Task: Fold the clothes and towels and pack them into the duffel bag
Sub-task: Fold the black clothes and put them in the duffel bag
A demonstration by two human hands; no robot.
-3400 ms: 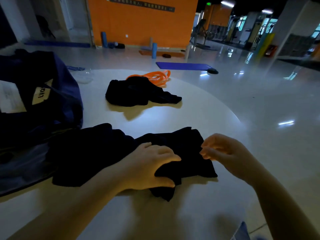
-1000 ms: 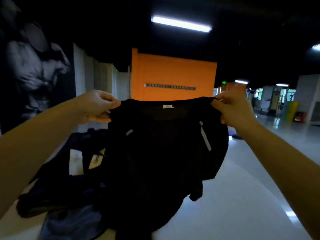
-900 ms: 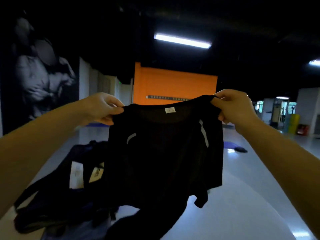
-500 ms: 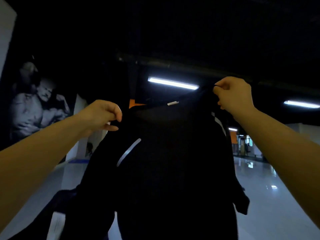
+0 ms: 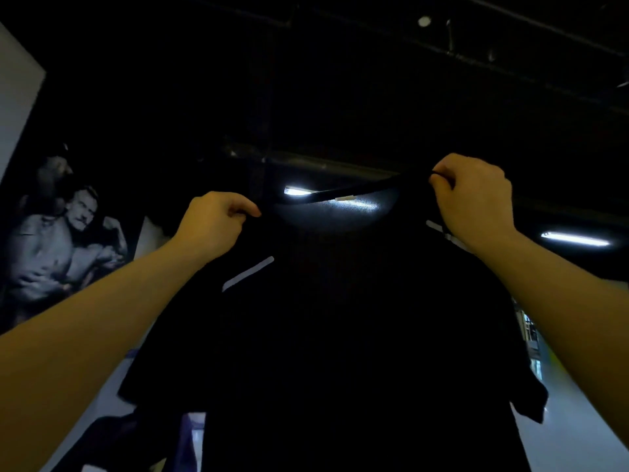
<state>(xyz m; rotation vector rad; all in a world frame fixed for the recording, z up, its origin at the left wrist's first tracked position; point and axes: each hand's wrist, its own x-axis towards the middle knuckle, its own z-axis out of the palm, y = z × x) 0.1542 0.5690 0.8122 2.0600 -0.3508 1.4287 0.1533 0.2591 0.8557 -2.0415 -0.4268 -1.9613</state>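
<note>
A black shirt (image 5: 357,335) hangs at full length in front of the camera, pinched at its two shoulders, with the neckline stretched between the two pinch points. I judge this hold serves the folding step: letting the cloth drop freely takes out bunching and shows its outline, seams and small neck label (image 5: 345,198) before it is laid flat. My left hand (image 5: 214,226) is raised to about head height, arm extended forward and upward, its fingers (image 5: 243,211) curled and gripping the left shoulder seam. My right hand (image 5: 476,199) sits slightly higher, so the neckline slopes up towards it; its fingers (image 5: 442,180) are closed on the right shoulder edge. Two pale stripes (image 5: 248,274) mark the upper chest. A ceiling light (image 5: 296,191) glows through the thin fabric below the collar. The duffel bag and tabletop cannot be made out here.
</note>
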